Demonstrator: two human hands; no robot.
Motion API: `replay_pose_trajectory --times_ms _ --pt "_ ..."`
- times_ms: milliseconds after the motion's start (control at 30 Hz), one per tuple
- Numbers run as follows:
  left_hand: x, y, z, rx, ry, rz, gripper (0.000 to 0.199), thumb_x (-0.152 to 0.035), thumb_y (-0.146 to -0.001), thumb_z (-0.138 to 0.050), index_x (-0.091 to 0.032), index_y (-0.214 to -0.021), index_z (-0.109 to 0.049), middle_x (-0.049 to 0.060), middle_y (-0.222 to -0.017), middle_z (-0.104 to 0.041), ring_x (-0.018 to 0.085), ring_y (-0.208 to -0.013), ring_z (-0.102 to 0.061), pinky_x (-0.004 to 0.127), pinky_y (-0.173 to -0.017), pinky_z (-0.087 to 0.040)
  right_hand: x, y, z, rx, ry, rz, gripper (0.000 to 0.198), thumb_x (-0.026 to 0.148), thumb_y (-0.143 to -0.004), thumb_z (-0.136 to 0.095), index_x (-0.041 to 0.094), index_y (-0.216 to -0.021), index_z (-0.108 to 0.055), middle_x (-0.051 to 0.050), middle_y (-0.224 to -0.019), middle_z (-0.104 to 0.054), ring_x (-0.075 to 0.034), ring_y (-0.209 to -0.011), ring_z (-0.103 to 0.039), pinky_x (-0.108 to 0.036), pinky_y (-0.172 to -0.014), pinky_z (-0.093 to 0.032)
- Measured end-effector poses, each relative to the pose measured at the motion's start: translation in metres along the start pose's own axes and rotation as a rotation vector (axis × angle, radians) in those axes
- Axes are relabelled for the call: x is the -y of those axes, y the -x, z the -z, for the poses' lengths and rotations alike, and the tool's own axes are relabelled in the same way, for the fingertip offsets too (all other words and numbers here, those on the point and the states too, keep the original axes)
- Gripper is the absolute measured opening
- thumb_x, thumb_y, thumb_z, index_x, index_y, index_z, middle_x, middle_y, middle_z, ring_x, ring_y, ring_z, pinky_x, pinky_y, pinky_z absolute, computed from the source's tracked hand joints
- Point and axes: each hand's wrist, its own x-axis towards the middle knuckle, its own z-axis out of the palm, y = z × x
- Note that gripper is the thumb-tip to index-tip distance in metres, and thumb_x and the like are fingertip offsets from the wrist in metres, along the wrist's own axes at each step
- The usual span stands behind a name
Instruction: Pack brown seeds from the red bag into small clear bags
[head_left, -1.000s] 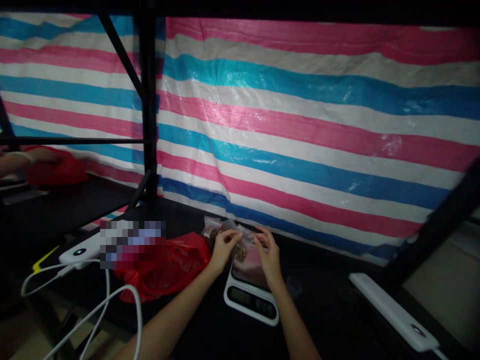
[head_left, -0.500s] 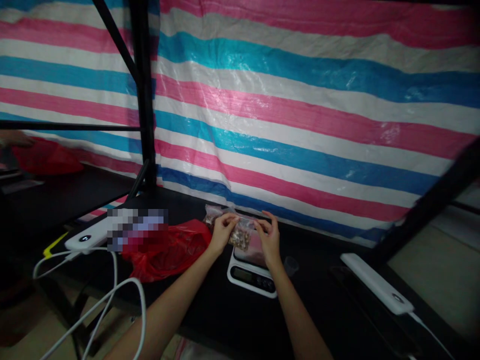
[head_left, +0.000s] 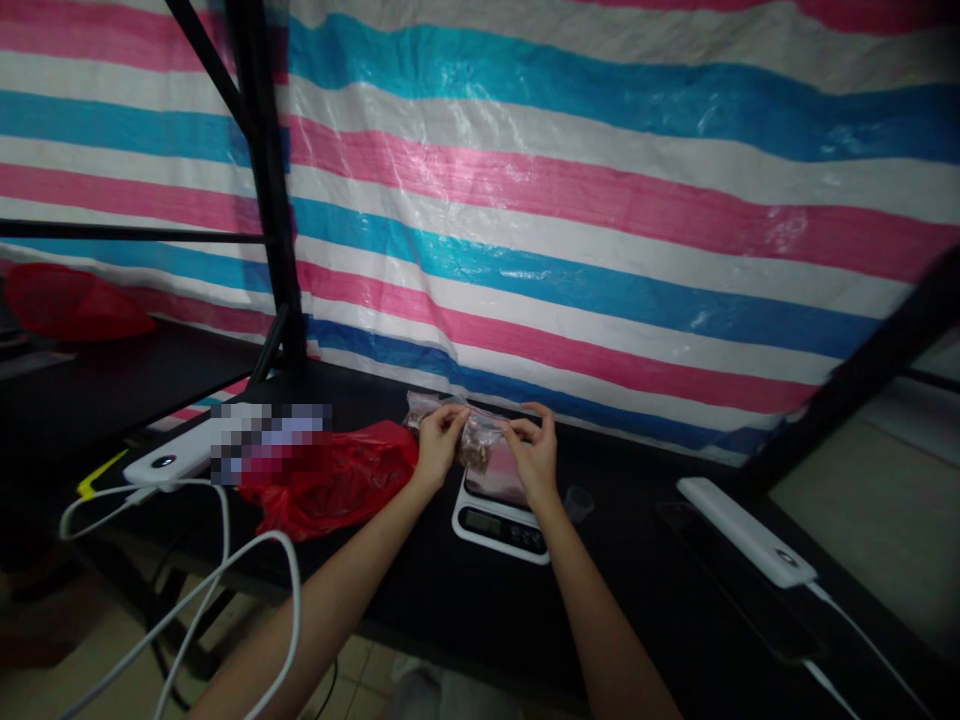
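Head view: my left grip [head_left: 438,447] and right grip [head_left: 537,460] pinch a clear bag [head_left: 484,433].
Its contents [head_left: 475,458] have bunched together, seemingly freeing the top.

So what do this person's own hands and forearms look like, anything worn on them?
The left hand and right hand are ungloved. Both forearms show no sleeve, watch or bracelet. Rings or nail details are too small to tell.
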Motion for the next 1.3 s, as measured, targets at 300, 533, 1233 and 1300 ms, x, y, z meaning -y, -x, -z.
replay_pose_trajectory --times_ms 300,533,1233,1300 --pt "-0.001 0.003 0.002 0.041 -0.032 -0.016 0.022 -0.034 -0.073 -0.056 -0.012 -0.076 -0.060 0.001 -0.064 -0.059 0.012 -0.061 -0.054 0.020 -0.057 -0.040 -0.007 0.000 -0.002 -0.005 -0.043 -0.019 0.043 0.024 -0.067 -0.062 0.024 -0.099 -0.033 0.009 -0.061 -0.058 -0.012 -0.056 -0.055 -0.024 -0.059 -0.040" --pt "-0.010 0.004 0.004 0.071 -0.041 0.016 0.025 -0.037 -0.068 -0.061 -0.013 -0.076 -0.062 0.001 -0.064 -0.061 0.013 -0.059 -0.054 0.021 -0.056 -0.041 -0.004 0.003 -0.006 0.001 -0.067 -0.019 0.037 0.025 -0.066 -0.062 0.023 -0.095 -0.039 0.006 -0.065 -0.057 -0.012 -0.060 -0.057 -0.024 -0.060 -0.045" --pt "-0.020 0.005 0.008 0.155 -0.158 -0.049 0.023 -0.033 -0.067 -0.065 -0.012 -0.076 -0.066 0.004 -0.070 -0.066 0.015 -0.062 -0.058 0.023 -0.059 -0.043 0.004 0.003 -0.005 0.110 -0.173 -0.041 0.056 0.028 -0.063 -0.069 0.022 -0.113 -0.046 0.000 -0.072 -0.065 -0.016 -0.067 -0.063 -0.025 -0.060 -0.049" --pt "-0.020 0.005 0.008 0.165 -0.177 -0.054 0.024 -0.034 -0.067 -0.064 -0.012 -0.077 -0.066 0.004 -0.069 -0.066 0.015 -0.060 -0.058 0.023 -0.057 -0.043 0.004 0.003 -0.007 0.106 -0.199 -0.051 0.057 0.026 -0.062 -0.069 0.022 -0.113 -0.044 0.001 -0.070 -0.065 -0.015 -0.067 -0.063 -0.026 -0.061 -0.049"
